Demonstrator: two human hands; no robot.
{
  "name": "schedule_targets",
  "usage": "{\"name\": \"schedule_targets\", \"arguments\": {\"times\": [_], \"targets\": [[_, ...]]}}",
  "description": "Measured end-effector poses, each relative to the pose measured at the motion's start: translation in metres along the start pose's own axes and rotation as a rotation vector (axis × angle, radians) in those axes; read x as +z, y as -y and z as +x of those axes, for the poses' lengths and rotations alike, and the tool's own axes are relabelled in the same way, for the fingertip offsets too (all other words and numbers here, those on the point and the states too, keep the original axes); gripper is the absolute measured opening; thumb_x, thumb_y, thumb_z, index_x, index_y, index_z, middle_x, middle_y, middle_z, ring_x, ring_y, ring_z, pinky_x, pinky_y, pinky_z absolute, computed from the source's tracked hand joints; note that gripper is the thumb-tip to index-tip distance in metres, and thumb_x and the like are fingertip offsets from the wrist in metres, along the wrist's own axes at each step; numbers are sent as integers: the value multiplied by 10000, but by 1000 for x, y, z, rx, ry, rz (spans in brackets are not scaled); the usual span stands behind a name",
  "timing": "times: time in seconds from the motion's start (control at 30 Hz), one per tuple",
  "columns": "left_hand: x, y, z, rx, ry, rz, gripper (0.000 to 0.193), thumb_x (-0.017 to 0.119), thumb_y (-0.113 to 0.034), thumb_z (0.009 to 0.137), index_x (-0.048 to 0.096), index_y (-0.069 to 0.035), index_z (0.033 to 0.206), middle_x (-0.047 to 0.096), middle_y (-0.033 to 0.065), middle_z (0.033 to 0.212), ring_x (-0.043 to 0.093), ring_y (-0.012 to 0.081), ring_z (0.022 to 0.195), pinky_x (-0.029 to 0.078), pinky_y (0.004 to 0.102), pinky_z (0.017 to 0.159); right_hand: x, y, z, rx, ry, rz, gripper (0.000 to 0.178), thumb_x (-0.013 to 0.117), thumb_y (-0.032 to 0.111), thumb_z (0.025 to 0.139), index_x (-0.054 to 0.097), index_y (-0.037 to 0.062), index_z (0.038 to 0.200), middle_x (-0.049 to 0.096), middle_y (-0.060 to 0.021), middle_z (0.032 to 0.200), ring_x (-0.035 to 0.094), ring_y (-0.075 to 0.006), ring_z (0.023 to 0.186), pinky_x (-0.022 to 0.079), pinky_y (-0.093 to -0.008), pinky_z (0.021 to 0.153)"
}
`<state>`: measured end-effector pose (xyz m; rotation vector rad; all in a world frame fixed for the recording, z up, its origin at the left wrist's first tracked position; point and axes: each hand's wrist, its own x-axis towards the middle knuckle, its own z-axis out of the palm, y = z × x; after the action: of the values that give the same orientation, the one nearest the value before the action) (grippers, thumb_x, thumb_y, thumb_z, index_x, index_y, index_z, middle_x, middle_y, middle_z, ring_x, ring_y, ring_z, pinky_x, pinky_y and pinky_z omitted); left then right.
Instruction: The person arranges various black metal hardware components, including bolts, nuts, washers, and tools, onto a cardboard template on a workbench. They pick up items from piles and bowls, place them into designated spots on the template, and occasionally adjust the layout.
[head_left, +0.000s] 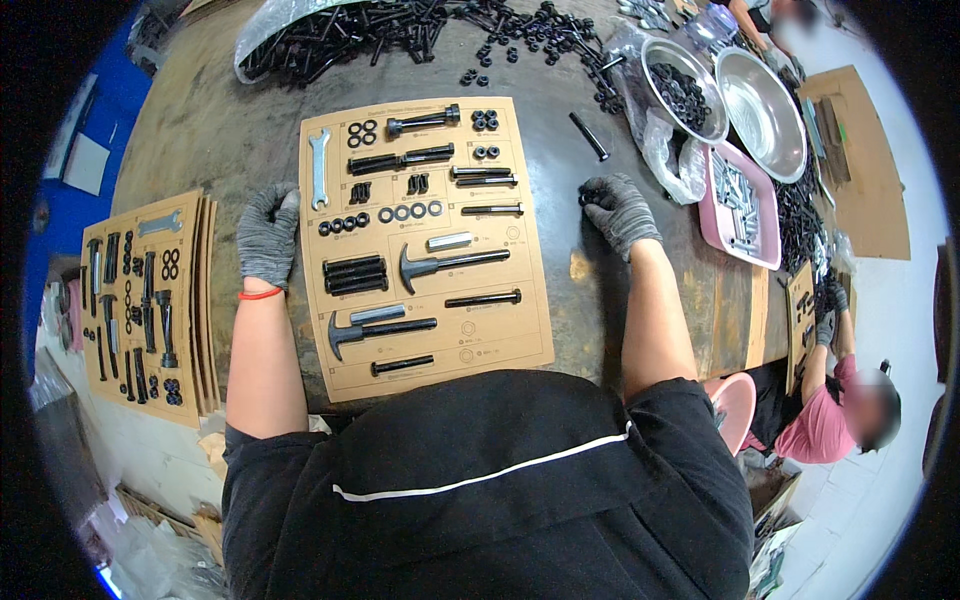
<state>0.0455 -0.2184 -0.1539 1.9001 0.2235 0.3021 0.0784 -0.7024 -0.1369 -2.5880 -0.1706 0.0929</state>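
On the round dark table [215,130] a cardboard layout card [530,330] lies square before the person, bolts, washers and hammers each on a printed outline. Left hand [268,235], loosely curled and holding nothing, steadies the card's edge. Right hand [618,210] presses bent fingers on bare tabletop near a loose black bolt [589,136]; whether it pinches something small I cannot tell.

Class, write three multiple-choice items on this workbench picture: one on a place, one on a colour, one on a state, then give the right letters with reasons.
1. Where does the silver wrench lie on the middle cardboard sheet?
A upper left
B lower right
C centre

2. What colour is the band at the left wrist?
A green
B red
C white

3. How does the left hand rest?
A in a fist
B gripping a hammer
C flat beside the sheet

Answers: 1 A, it lies near the sheet's top left corner; 2 B, a red band shows below the grey glove; 3 C, the fingers lie spread at the sheet's left edge.
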Motion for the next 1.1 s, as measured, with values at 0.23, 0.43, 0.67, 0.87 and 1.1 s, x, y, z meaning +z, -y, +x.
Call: {"name": "schedule_targets", "arguments": {"times": [0.23, 0.43, 0.67, 0.87, 1.1], "targets": [[2, 2, 2, 45, 11, 4, 170, 646, -80, 860, 631, 20, 997, 669, 79, 914, 600, 133, 821, 489, 277, 771, 0, 16, -8, 44, -1, 68, 193, 719, 143, 733, 661, 60, 897, 607, -163, 926, 600, -335, 897, 485, -388, 810], [2, 4, 2, 47, -12, 54, 160, 652, -89, 855, 641, 8, 982, 673, 70, 884, 604, 130, 794, 489, 273, 753, 1, 13, 4, 265, -49, -7, 246, 671, 221, 809, 662, 52, 987, 656, -189, 953, 623, -324, 864, 478, -394, 809], [3, 2, 0, 69, -8, 91, 162, 650, -100, 854, 651, -8, 987, 653, 38, 836, 543, 97, 719, 465, 251, 701, 9, 19, 8, 64, 23, -208, 247, 676, 213, 778, 667, 97, 996, 637, -185, 1017, 597, -356, 964, 474, -425, 856], [2, 6, 0, 34, -20, 32, 145, 649, -86, 850, 646, -26, 982, 641, 32, 863, 527, 91, 731, 453, 245, 692, 26, 45, 98, 35, -21, -381, 249, 629, 238, 811, 673, 109, 1019, 648, -176, 1004, 612, -356, 939, 487, -429, 832], [4, 8, 1, 49, -36, 63, 140, 665, -88, 835, 649, -19, 956, 626, 33, 829, 523, 91, 720, 455, 248, 675, 35, 51, 220, 72, -118, -334, 397, 633, 301, 806, 596, 201, 1188, 587, -160, 1188, 573, -330, 1075, 468, -421, 927]]}}
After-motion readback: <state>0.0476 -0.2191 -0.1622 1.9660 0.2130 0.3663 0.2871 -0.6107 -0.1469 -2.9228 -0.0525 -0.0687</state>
